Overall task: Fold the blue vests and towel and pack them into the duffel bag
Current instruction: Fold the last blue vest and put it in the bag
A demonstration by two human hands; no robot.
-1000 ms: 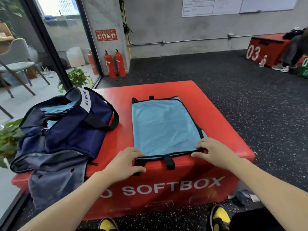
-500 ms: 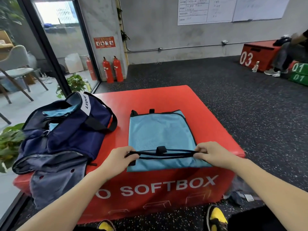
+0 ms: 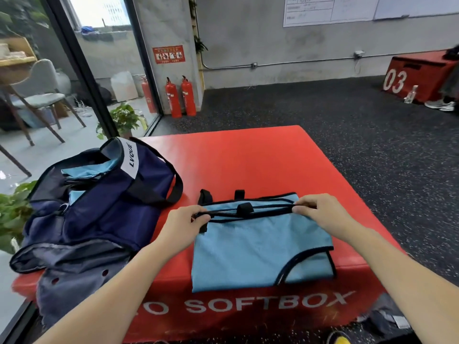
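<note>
Here we pinch the blue vest (image 3: 258,247) hem with left hand (image 3: 183,225) and right hand (image 3: 319,213), so the fold lands square.

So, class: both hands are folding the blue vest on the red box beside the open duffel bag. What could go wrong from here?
1. The blue vest overhangs the red box's front edge; it might slide off.
2. The left hand and right hand pinch only the black trim, so the fold may land crooked.
3. The duffel bag already holds blue fabric; space could be tight.
</note>
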